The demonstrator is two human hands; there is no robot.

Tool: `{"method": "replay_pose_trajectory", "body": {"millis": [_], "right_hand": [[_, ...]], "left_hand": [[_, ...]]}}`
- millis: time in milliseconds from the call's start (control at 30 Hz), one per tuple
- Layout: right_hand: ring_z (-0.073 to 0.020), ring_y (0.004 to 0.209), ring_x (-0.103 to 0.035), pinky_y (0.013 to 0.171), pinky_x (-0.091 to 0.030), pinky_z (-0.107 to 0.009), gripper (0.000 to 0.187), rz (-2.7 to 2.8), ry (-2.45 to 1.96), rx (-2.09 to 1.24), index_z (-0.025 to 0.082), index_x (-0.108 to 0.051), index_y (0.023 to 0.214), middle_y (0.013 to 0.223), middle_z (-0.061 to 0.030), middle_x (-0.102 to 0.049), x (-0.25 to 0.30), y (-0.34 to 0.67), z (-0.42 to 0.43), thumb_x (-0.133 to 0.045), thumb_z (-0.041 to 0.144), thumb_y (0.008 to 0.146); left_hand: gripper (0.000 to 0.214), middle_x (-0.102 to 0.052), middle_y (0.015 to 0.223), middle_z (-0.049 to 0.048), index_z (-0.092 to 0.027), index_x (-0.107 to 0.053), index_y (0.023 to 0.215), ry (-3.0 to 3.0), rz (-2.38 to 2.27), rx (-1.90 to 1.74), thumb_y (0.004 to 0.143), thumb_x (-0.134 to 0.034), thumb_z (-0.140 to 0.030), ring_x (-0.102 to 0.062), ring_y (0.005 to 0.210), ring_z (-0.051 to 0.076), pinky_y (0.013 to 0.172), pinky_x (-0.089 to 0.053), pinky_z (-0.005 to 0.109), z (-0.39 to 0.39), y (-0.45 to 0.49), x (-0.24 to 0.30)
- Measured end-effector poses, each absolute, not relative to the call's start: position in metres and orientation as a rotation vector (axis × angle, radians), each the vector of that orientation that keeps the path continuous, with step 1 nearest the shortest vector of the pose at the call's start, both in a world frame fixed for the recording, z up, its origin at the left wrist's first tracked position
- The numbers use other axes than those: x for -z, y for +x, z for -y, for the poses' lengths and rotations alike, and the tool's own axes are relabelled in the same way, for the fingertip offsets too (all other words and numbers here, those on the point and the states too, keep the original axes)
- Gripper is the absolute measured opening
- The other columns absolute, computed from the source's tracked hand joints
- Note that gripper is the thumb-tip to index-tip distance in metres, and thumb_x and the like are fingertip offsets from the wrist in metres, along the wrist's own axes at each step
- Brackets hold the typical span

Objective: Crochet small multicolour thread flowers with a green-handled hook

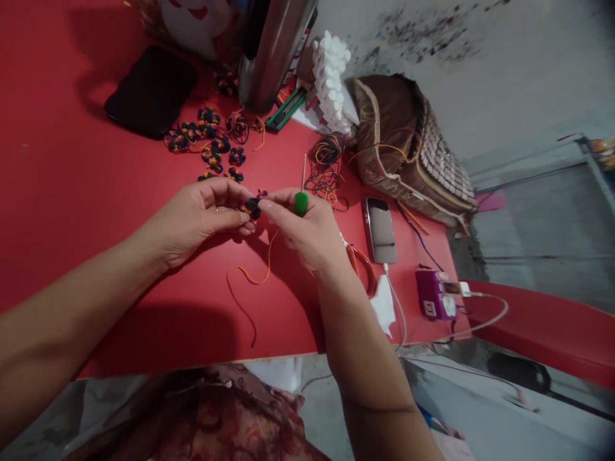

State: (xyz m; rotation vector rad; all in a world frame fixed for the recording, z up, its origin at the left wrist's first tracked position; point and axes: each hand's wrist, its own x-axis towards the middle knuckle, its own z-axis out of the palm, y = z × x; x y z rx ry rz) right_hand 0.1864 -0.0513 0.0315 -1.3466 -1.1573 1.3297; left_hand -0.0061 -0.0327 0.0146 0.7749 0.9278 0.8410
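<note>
Two bare hands meet near the centre of the frame above a red tabletop (154,307). A grey wall (432,51), darkly stained, fills the upper right; a brown bag (391,121) stands against it. The left hand (206,208) pinches a small threadwork piece (252,207) between thumb and fingers; the right hand (310,230) pinches its right edge and also holds a green-handled tool (301,204), whose thin shaft points up the frame. The piece, at centre, is compact and knobbly, mostly dark, with flecks of orange and magenta. An orange and dark thread (269,264) trails below the hands onto the tabletop. Similar flower-shaped pieces (211,155) lie loosely grouped left of upper centre; tangled thread (327,150) in matching colours lies right of upper centre. At right, a purple power adapter (435,288) bears a white label (429,310), too small to read. A printed figure (192,22) is cut off at the top edge.
</note>
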Motion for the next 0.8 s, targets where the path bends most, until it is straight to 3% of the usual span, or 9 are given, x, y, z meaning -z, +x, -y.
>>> {"method": "replay_pose_trajectory", "body": {"millis": [100,167,333,433,533,633,800], "right_hand": [[-0.0112,0.068,-0.059,0.053,-0.042,-0.022,0.03,1.178,-1.293,-1.4,0.021,-0.079,0.081,0.076,-0.0003,-0.071,-0.029,0.182,0.052,-0.1,0.041,0.081],[-0.0102,0.064,-0.057,0.049,-0.038,-0.021,0.03,1.157,-1.309,-1.457,0.021,-0.076,0.079,0.072,0.0014,-0.068,-0.027,0.181,0.051,-0.1,0.039,0.08],[-0.0038,0.046,-0.028,0.039,-0.016,-0.02,0.034,1.002,-1.412,-1.365,0.023,-0.068,0.081,0.06,0.0098,-0.053,-0.034,0.198,0.045,-0.099,0.033,0.072],[-0.0028,0.046,-0.017,0.04,-0.01,-0.02,0.035,0.84,-1.375,-1.175,0.025,-0.061,0.078,0.056,0.0135,-0.04,-0.048,0.212,0.039,-0.095,0.029,0.071],[-0.0031,0.048,-0.018,0.041,-0.011,-0.02,0.031,0.94,-1.371,-1.239,0.024,-0.062,0.077,0.057,0.0117,-0.041,-0.061,0.206,0.03,-0.093,0.029,0.078],[-0.0045,0.05,-0.027,0.042,-0.015,-0.019,0.029,1.222,-1.378,-1.372,0.023,-0.064,0.075,0.058,0.0078,-0.048,-0.07,0.177,0.013,-0.091,0.024,0.086],[-0.0049,0.05,-0.026,0.04,-0.015,-0.018,0.053,1.578,-1.486,-1.537,0.023,-0.05,0.056,0.052,0.0069,-0.039,-0.074,0.112,-0.026,-0.081,0.015,0.099]], "left_hand": [[0.027,-0.079,0.085,0.0031,-0.017,-0.075,0.099,0.811,-0.899,-0.837,0.077,-0.086,-0.007,-0.077,0.072,0.015,0.071,-0.063,0.026,0.033,-0.006,-0.014],[0.03,-0.078,0.086,0.0027,-0.018,-0.072,0.102,0.865,-0.905,-0.819,0.077,-0.087,-0.009,-0.076,0.073,0.015,0.072,-0.062,0.028,0.033,-0.005,-0.014],[0.022,-0.059,0.069,-0.0054,-0.023,-0.059,0.088,1.29,-1.055,-0.817,0.082,-0.08,-0.018,-0.055,0.06,0.011,0.058,-0.042,0.026,0.037,-0.008,-0.015],[0.026,-0.051,0.064,-0.0038,-0.022,-0.05,0.071,1.758,-0.973,-0.717,0.09,-0.069,-0.022,-0.045,0.059,0.012,0.06,-0.034,0.03,0.042,-0.01,-0.012],[0.032,-0.054,0.069,-0.0002,-0.022,-0.047,0.071,2.104,-0.779,-0.571,0.099,-0.063,-0.026,-0.047,0.064,0.015,0.064,-0.03,0.034,0.045,-0.009,-0.007],[0.034,-0.058,0.073,0.0021,-0.021,-0.05,0.072,2.284,-0.707,-0.465,0.103,-0.063,-0.027,-0.05,0.067,0.017,0.065,-0.026,0.036,0.045,-0.007,-0.003],[0.037,-0.064,0.074,0.0034,-0.021,-0.054,0.069,2.309,-0.738,-0.436,0.103,-0.068,-0.027,-0.054,0.066,0.018,0.062,-0.024,0.036,0.042,-0.007,-0.001]]}}
